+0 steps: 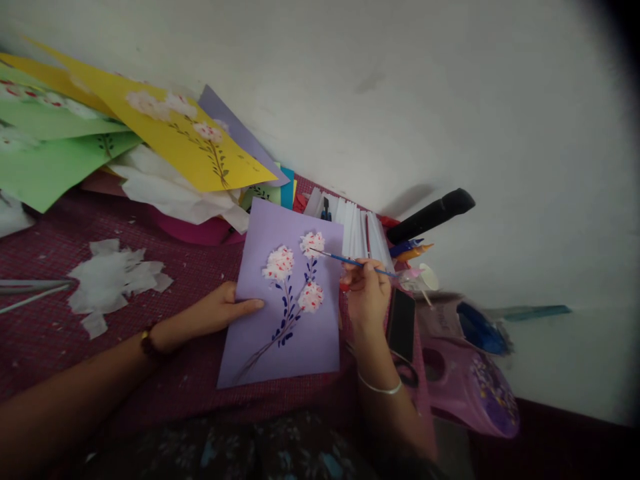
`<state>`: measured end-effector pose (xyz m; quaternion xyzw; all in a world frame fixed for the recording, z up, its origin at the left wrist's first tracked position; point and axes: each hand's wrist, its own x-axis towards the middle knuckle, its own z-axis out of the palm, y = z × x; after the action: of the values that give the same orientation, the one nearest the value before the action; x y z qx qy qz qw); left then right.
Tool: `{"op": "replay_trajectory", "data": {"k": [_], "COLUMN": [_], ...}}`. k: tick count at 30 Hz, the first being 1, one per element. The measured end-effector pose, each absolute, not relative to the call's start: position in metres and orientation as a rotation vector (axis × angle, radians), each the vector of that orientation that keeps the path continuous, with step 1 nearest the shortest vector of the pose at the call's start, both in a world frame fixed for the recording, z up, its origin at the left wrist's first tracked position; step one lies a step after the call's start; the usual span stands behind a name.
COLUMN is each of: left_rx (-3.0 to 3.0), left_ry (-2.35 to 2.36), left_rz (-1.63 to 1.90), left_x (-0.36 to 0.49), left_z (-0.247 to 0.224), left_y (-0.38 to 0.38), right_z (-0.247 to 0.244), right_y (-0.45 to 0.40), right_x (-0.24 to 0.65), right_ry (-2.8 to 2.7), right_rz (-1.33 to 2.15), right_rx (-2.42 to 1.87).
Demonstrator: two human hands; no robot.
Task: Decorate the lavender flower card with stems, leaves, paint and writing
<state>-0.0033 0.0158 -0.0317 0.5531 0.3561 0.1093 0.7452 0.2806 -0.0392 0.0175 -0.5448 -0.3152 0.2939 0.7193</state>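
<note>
A purple sheet of paper (320,340) lies tilted in front of me. On it are three white fluffy flowers with red dabs, brown stems and dark blue leaves. My left hand (233,310) grips the sheet's left edge, thumb on top and the other fingers hidden beneath. Between the fingers of my right hand (367,290) is a thin blue paintbrush (345,259). Its tip is at the upper right flower (313,245); whether it touches, I cannot tell.
Scraps of white tissue (117,280) lie on the red table cover (195,363). Yellow paper (185,143) and green paper (60,167) with similar flowers are piled at the back left. A phone (401,325) and scissors (407,371) lie right of my right hand. Beyond is a pink container (465,380).
</note>
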Motion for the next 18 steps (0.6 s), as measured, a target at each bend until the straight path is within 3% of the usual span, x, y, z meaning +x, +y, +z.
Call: {"op": "replay_trajectory", "data": {"k": [18], "left_rx": [1.258], "left_ry": [0.685], "left_rz": [0.262], "left_x": [-0.003], "left_z": [-0.033], "left_y": [0.013], "right_z": [0.019], "right_y": [-0.052], "right_x": [0.263], "right_ry": [-1.439], "right_rz": [0.153], "right_rx": [-1.303]}}
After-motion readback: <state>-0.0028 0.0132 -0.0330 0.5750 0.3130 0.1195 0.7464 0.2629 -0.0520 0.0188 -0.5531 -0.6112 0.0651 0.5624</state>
